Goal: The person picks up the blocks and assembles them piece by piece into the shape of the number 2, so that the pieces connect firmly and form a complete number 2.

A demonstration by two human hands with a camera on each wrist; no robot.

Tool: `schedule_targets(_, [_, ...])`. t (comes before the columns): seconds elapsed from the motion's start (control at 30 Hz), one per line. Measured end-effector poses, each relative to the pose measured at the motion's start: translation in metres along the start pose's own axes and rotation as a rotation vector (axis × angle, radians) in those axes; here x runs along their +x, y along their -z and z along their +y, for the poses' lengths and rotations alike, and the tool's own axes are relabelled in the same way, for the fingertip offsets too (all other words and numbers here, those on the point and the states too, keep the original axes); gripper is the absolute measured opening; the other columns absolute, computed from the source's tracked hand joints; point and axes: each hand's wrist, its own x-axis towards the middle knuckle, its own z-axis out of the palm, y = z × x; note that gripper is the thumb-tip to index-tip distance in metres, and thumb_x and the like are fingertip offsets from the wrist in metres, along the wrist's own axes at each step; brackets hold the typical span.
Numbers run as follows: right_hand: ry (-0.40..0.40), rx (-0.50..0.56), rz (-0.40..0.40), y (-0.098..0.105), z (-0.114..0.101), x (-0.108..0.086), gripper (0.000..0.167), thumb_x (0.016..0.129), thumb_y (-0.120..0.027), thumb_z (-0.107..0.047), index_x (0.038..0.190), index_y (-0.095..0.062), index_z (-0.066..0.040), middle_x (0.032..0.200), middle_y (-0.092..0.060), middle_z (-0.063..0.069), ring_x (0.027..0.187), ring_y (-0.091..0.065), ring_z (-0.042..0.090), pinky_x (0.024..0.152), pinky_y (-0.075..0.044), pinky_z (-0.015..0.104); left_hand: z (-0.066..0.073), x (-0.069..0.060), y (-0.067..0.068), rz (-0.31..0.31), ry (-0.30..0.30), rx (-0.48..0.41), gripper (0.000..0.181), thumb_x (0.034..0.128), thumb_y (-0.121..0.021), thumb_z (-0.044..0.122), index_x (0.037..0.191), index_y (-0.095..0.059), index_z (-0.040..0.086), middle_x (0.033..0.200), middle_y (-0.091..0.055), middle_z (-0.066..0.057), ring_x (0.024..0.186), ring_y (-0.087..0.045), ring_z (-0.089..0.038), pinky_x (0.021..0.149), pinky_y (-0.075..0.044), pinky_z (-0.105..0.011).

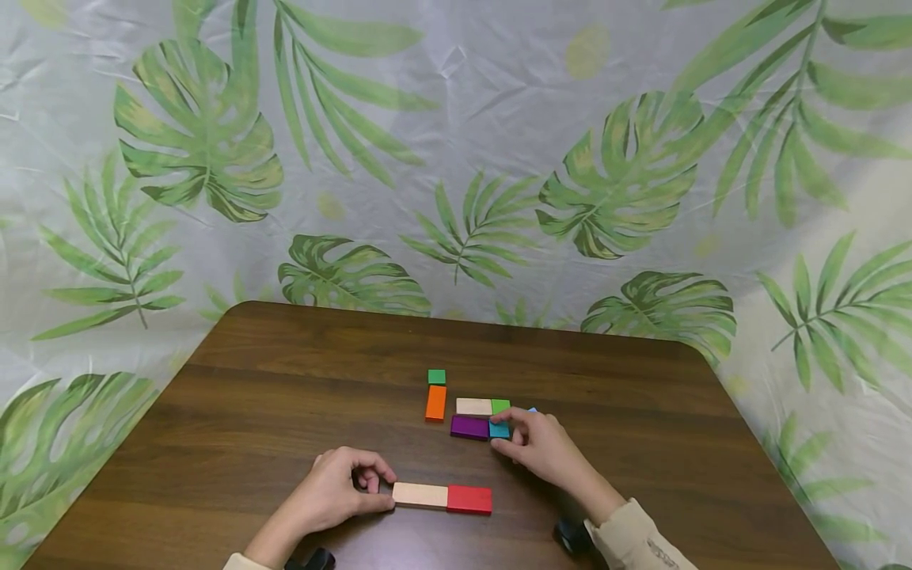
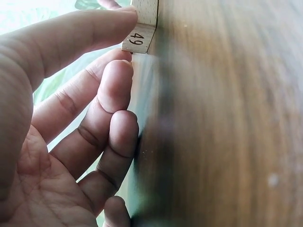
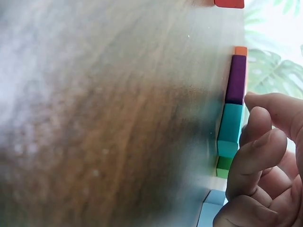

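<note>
Pale unpainted rectangular wooden block (image 1: pixel 420 495), lying flat on the dark brown wooden table (image 1: pixel 285 380), end to end with the red painted rectangular block (image 1: pixel 469 499), on the left of it. Pinched at the end away from the red block, between thumb and index finger of the left hand (image 1: pixel 342 491). In the left wrist view, but not in the head view, dark printed digits on the end face of this pale block.

Beyond the red block and somewhat to the right, right hand (image 1: pixel 545 447), with narrow gap between thumb and index finger, around the small turquoise block (image 1: pixel 499 429); whether gripping it or only near, cannot tell. Also beyond the red block: purple rectangular block (image 1: pixel 469 427), second pale block (image 1: pixel 473 406), short bright green block (image 1: pixel 500 406); farther and more to the left, orange rectangular block (image 1: pixel 435 403) and small dark green block (image 1: pixel 437 377). In the head view, only a corner of a light blue block behind the right hand; in the right wrist view, more of this light blue block (image 3: pixel 211 213).

Far table edge well beyond the red block, side edges also well apart from it. Between red block and purple block, strip of plain wood; broader wood surface to the right and left.
</note>
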Motion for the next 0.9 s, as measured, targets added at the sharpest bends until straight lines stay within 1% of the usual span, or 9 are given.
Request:
schedule_targets(0.37, [-0.034,-0.011,0.024,-0.0008,-0.0029,0.0039,0.029,0.094,-0.084,-0.023,0.120,-0.076,-0.014,0.062,-0.053,-0.006,0.053,-0.043,0.006,0.054,-0.033,0.021,0.0006,0.0005,-0.0001,0.009,0.004,0.015,0.018,0.0785,-0.095,0.035,0.086,-0.078,0.034,0.066,-0.063,0.018,0.069,-0.057,0.003,0.088,-0.028,-0.034])
schedule_targets(0.7, [-0.048,-0.021,0.016,-0.0011,-0.0006,0.0069,0.028,0.093,-0.085,-0.023,0.119,-0.077,-0.015,0.063,-0.054,-0.005,0.054,-0.044,0.007,0.054,-0.032,0.022,-0.0008,0.0005,-0.0001,0.001,0.003,-0.003,0.018,0.0787,-0.095,0.033,0.086,-0.078,0.031,0.067,-0.063,0.016,0.067,-0.056,0.002,0.078,-0.035,-0.026])
schedule_targets(0.8, [-0.051,-0.029,0.012,-0.0010,-0.0006,0.0078,0.028,0.093,-0.085,-0.022,0.119,-0.077,-0.016,0.063,-0.054,-0.005,0.055,-0.045,0.008,0.054,-0.033,0.022,-0.0009,0.0003,-0.0005,0.002,0.002,-0.001,0.018,0.0787,-0.095,0.033,0.086,-0.078,0.031,0.067,-0.063,0.017,0.067,-0.056,0.002,0.078,-0.034,-0.027])
schedule_targets(0.9, [-0.051,-0.036,0.011,-0.0010,-0.0012,0.0088,0.028,0.092,-0.086,-0.022,0.118,-0.076,-0.015,0.064,-0.054,-0.005,0.056,-0.046,0.008,0.055,-0.034,0.022,-0.0009,0.0001,-0.0008,0.004,0.000,0.005,0.018,0.0787,-0.095,0.034,0.086,-0.078,0.032,0.067,-0.063,0.017,0.067,-0.056,0.003,0.082,-0.032,-0.029])
